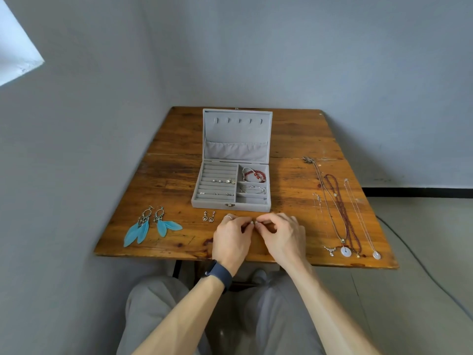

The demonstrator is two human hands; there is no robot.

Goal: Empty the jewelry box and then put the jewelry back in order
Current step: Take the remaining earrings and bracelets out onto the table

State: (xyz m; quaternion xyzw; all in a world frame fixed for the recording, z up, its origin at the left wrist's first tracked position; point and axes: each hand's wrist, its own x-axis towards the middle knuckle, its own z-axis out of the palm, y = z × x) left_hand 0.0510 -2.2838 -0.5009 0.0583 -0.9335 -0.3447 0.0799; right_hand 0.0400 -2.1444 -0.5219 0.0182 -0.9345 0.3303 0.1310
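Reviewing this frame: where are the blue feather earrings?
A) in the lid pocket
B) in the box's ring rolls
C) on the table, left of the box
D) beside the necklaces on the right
C: the blue feather earrings lie on the table left of the open jewelry box, far from the necklaces.
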